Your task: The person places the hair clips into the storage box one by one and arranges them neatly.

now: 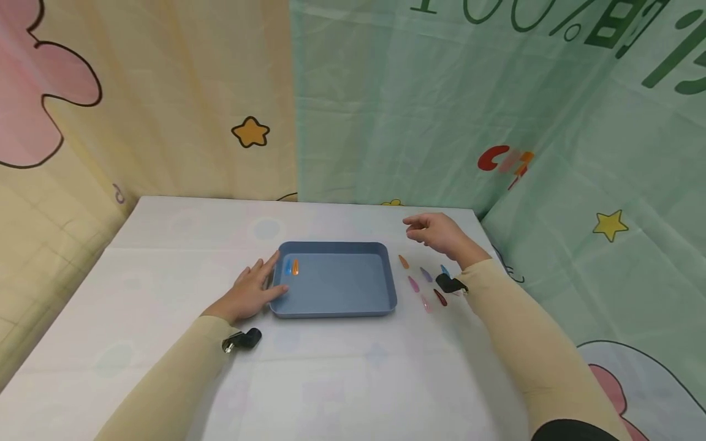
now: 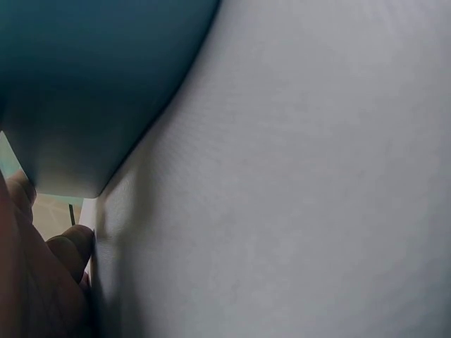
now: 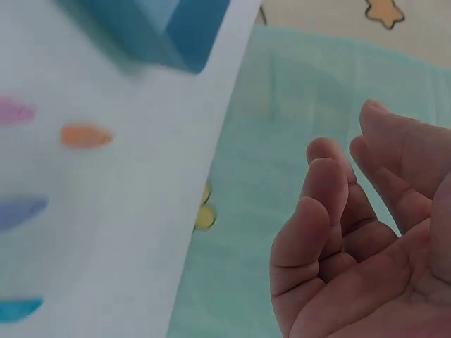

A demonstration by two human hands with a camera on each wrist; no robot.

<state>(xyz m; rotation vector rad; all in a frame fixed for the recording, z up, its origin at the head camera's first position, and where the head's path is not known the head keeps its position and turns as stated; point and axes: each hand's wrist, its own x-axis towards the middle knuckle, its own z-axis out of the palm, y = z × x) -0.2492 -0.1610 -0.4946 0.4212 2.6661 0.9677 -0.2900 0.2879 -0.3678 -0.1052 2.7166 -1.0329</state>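
My left hand (image 1: 250, 294) rests at the left side of a blue-grey tray (image 1: 342, 288), thumb lying over the rim and straight fingers along the outer wall. Inside the tray, near its upper left corner, a blue hair clip (image 1: 288, 267) and an orange hair clip (image 1: 295, 267) lie side by side. Raised over the back right of the table, my right hand (image 1: 438, 234) has loosely bent fingers. Nothing shows between its thumb and fingers (image 3: 328, 183) in the right wrist view. The nearest loose piece is another orange clip (image 1: 404, 261), right of the tray.
Several more teardrop-shaped clips lie scattered right of the tray, among them a purple one (image 1: 426, 274), a pink one (image 1: 413, 284) and a dark red one (image 1: 440, 297). A white cloth covers the table (image 1: 309, 367). Printed curtains (image 1: 386, 122) hang behind and beside it.
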